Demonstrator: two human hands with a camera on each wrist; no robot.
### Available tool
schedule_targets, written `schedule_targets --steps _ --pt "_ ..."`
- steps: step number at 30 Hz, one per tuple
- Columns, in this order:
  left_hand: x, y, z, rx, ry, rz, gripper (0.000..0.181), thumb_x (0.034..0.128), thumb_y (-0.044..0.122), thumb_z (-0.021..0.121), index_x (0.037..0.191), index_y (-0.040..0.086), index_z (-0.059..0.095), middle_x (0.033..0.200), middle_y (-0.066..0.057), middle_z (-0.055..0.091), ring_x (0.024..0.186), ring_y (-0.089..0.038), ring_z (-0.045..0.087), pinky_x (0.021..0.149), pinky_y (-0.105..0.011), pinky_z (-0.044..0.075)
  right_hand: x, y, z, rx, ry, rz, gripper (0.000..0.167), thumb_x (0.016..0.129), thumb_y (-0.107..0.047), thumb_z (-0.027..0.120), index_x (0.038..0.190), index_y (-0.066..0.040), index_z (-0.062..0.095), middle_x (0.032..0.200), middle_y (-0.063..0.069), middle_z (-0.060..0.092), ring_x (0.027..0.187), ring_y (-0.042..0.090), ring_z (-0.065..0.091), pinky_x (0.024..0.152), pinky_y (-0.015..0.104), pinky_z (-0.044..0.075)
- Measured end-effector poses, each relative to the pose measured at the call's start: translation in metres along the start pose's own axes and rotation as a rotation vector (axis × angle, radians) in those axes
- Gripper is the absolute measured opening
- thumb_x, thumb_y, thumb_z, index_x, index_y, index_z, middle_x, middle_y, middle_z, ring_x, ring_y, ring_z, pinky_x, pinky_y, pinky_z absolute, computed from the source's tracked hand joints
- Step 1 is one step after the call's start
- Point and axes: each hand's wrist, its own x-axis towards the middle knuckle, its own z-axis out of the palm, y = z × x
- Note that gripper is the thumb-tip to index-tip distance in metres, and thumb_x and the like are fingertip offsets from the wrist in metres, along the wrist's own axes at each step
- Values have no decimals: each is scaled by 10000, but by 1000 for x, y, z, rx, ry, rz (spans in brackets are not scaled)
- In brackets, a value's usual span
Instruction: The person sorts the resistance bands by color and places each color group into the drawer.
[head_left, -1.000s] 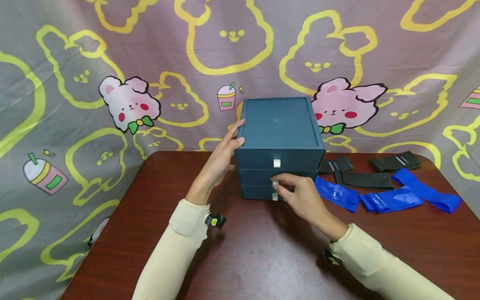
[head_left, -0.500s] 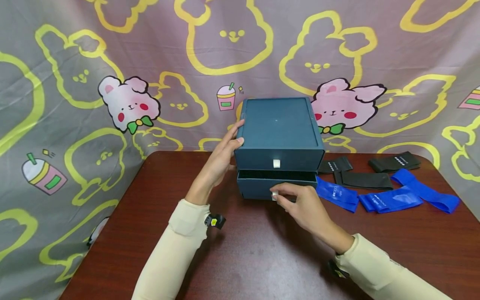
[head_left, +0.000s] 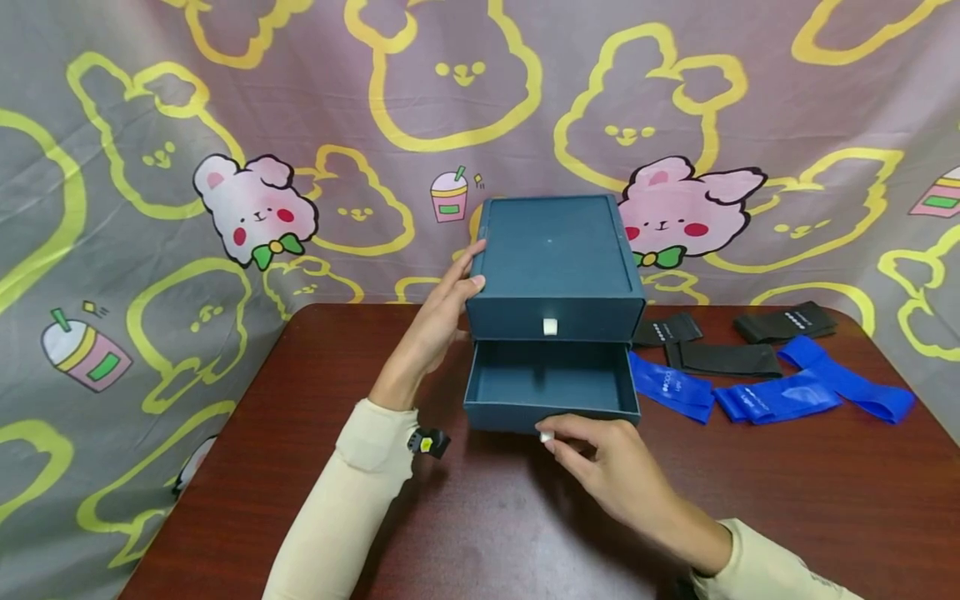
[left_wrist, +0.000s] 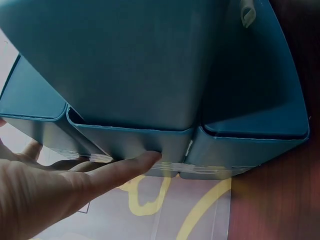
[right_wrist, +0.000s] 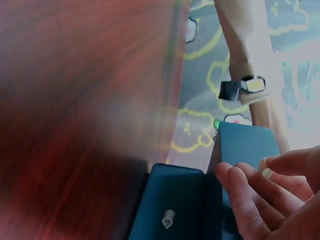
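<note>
A dark blue cabinet (head_left: pixel 551 250) with three stacked drawers stands on the table. Its middle drawer (head_left: pixel 498 418) is pulled well out, and the bare blue inside shows from above. My right hand (head_left: pixel 618 471) pinches the small white pull tab (head_left: pixel 547 437) on that drawer's front between thumb and fingers. Against the cabinet's left side rests my left hand (head_left: pixel 431 325), its fingers straight. The left wrist view shows the bottom drawer (left_wrist: pixel 255 85) pushed in beside the projecting one; in the head view it is hidden. The top drawer's front (head_left: pixel 510 318) is flush.
Right of the cabinet lie several flat bands: a blue one (head_left: pixel 675 392) close by, another blue one (head_left: pixel 780 398), a twisted blue one (head_left: pixel 847 379), and black ones (head_left: pixel 731 360). A patterned cloth (head_left: pixel 465 108) hangs behind the brown table (head_left: pixel 480 533).
The middle drawer has slid out toward me from fully pushed in. My right hand has moved nearer with its tab. My left hand has stayed against the cabinet's side.
</note>
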Motion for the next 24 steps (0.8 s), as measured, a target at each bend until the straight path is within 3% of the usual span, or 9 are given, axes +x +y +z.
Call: schedule_targets --steps 9,15,21,24 --pt "-1 0 0 11 6 2 570 1069 404 471 1613 471 319 1766 66 88 1559 -461 219 1092 -819 320 -10 -2 3 -1 29 -91 190 928 -24 757 1069 -140 809 1030 10 813 829 -42 625 579 149 511" --pt "0 1 1 -5 1 -3 569 1069 400 469 1612 472 320 1767 65 82 1549 -467 240 1087 -813 334 -14 -2 -1 -7 27 -77 200 924 -24 761 1068 -152 811 1023 11 813 738 -60 565 523 167 476" --pt "1 0 -1 -5 4 -13 561 1069 409 473 1604 491 325 1764 83 83 1558 -468 212 1093 -812 326 -18 -4 -5 7 -37 -40 248 931 -48 763 1147 -162 800 1072 39 808 579 -80 416 477 185 429" --pt "1 -1 -1 -6 3 -11 561 1070 407 473 1604 493 323 1764 81 84 1560 -463 212 1098 -812 321 -20 -7 -9 5 -54 -11 257 932 -54 765 1164 -159 797 1074 21 807 627 -81 475 505 190 458"
